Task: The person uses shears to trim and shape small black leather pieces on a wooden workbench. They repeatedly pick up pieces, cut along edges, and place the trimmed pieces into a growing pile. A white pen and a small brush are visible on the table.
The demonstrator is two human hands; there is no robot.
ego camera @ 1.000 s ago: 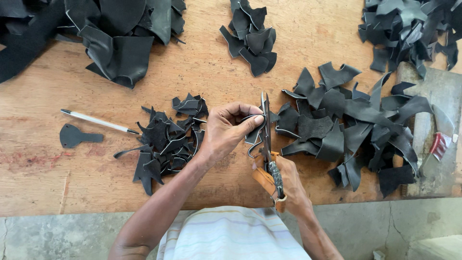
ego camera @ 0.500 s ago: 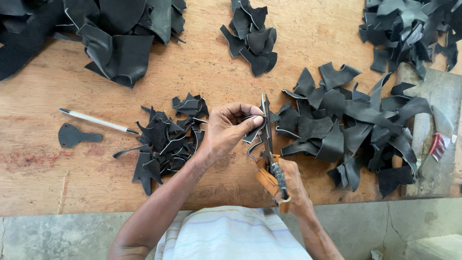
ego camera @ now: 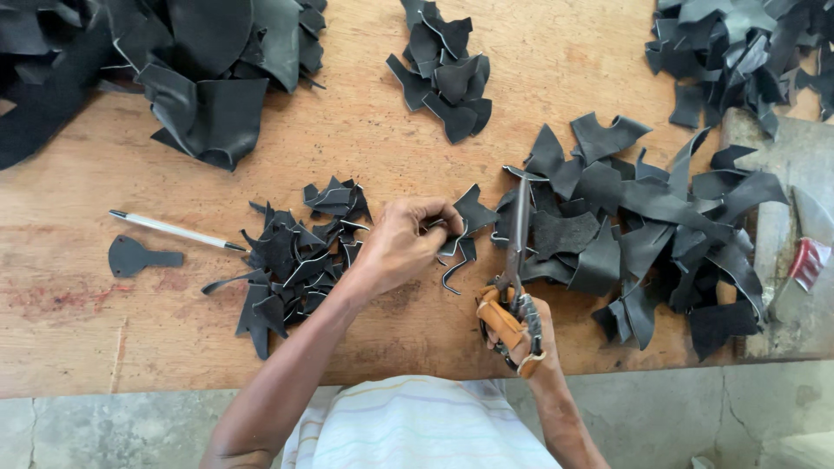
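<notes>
Our left hand (ego camera: 401, 247) now pinches a curled black leather strip (ego camera: 456, 252) just left of the long orange-handled scissors (ego camera: 514, 287), which our right hand (ego camera: 521, 334) grips; the blades have drawn back since 1 second ago.

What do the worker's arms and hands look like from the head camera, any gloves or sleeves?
No gloves: the left hand and right hand are bare, and both forearms are uncovered to the frame's edge. No rings, watch or bands show. A white shirt with faint stripes covers the torso.

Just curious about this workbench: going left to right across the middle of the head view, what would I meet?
Small keyhole-shaped black cutout → white pen → pile of black offcuts → left hand → scissors in the right hand → spread of larger black pieces.
</notes>
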